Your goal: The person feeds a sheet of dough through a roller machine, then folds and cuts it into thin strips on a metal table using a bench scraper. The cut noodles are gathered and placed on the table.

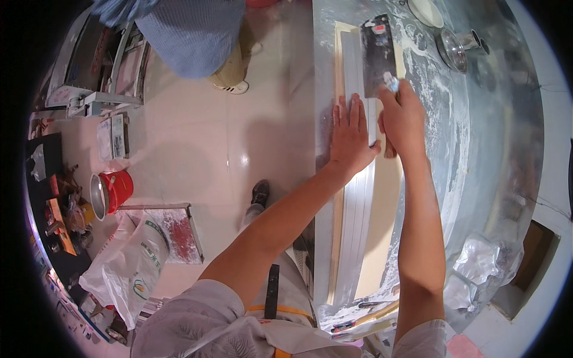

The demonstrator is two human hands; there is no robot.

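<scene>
While our left hand (351, 134) lies flat, fingers together, on the metal ruler (358, 209) near the bench's (477, 179) left edge, our right hand (401, 119) is closed around the handle of the cleaver (378, 53), whose blade rests along the ruler's far end. Under both lies the dough sheet (385, 209), a long pale strip running down the floured bench. We judge it soft, limp and easily stretched, best lifted from beneath by its edges. The cleaver looks heavy and sharp, so we keep to the handle; the ruler is stiff and may slide on flour.
</scene>
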